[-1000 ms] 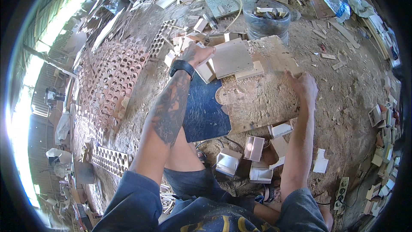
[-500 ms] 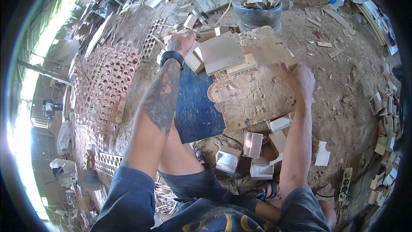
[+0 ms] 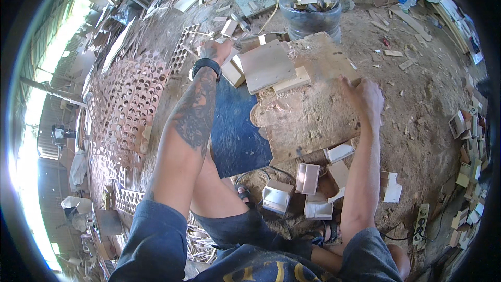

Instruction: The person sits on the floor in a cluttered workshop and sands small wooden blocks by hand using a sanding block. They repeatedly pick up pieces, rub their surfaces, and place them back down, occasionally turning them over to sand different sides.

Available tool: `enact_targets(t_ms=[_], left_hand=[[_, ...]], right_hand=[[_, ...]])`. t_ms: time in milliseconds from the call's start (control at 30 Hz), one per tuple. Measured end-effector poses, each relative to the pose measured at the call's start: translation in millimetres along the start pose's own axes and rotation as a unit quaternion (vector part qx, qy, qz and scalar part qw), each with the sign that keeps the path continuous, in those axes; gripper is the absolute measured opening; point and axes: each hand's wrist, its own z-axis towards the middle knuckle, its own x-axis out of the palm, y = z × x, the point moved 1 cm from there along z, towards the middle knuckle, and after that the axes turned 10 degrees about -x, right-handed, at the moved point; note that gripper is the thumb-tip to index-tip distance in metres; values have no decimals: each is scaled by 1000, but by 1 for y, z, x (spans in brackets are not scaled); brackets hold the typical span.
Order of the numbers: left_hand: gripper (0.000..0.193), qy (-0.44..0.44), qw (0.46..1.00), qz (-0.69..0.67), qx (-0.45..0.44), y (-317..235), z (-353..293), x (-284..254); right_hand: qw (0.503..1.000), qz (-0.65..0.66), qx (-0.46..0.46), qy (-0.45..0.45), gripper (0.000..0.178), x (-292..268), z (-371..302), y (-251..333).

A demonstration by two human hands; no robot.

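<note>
My left hand point(image 3: 216, 50), with a dark band at the wrist, reaches in among small wooden blocks point(image 3: 233, 72) at the far left of the work surface. Its fingers look curled downward, and whatever they hold is hidden. On the right, my right hand point(image 3: 365, 96) is closed at the edge of a worn, dusty plywood board point(image 3: 313, 115), thumb side toward its top. A flat square wooden panel point(image 3: 267, 66) lies on that board, partly over a pale wooden block point(image 3: 293, 80). Under the board's left side shows a dark blue sheet point(image 3: 237, 130).
Box-shaped wooden pieces point(image 3: 277, 197) lie near my feet. Beyond the board stands a clear plastic tub point(image 3: 313, 21) of offcuts. Panels full of round holes point(image 3: 128, 94) lie at left. A power strip point(image 3: 420, 223) and heaped wooden pieces point(image 3: 469, 172) are at right.
My left hand has shifted slightly left among the blocks. My right hand stays at the board's edge. The whole view has moved a little.
</note>
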Motion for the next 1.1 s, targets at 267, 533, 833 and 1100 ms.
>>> enact_targets(t_ms=[267, 533, 833, 1100], left_hand=[[73, -53, 999, 2, 2, -3, 7, 10], [78, -1, 1000, -3, 4, -21, -20, -20], [85, -78, 997, -23, -14, -15, 26, 0], [56, -79, 967, -239, 33, -12, -51, -36]], right_hand=[[1000, 13, -2, 8, 57, -2, -1, 0], [1000, 7, -3, 11, 63, 0, 0, -1], [1000, -11, -1, -21, 62, 3, -2, 0], [999, 2, 41, -3, 56, -7, 2, 6]])
